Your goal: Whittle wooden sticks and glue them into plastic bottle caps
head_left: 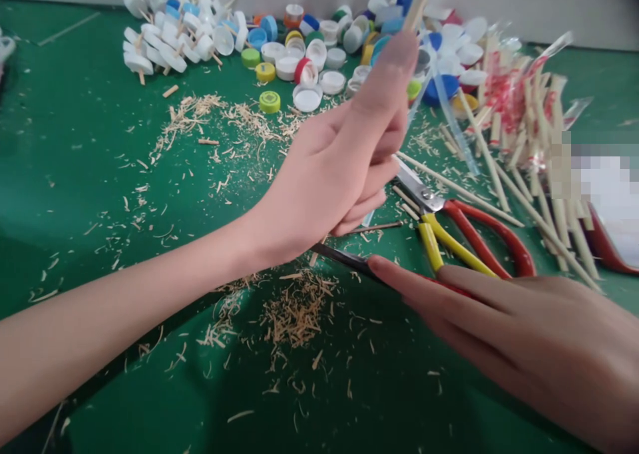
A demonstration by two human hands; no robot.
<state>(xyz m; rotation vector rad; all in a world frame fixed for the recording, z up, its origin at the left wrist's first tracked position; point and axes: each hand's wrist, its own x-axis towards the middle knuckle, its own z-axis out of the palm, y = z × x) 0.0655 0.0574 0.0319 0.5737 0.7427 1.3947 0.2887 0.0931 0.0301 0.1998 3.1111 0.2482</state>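
My left hand (344,148) is closed around a thin wooden stick (420,4), which points up and away to the right; its lower end is hidden in the fingers. My right hand (529,334) grips a knife (347,257) with a dark blade and a red handle, its index finger stretched along the tool. The blade runs toward the underside of my left wrist, where its tip is hidden. Just beyond my right hand lie scissors (430,200) with red and yellow handles. Beneath both hands, a pile of wood shavings (299,311) rests on the green table (124,401).
At the back left, white caps with sticks through them (174,38) are heaped. Loose coloured bottle caps (307,74) spread along the wall. Bundles of wooden sticks (544,121), some in red-printed wrappers, lie at right, near a pixelated white object with a red edge (614,208).
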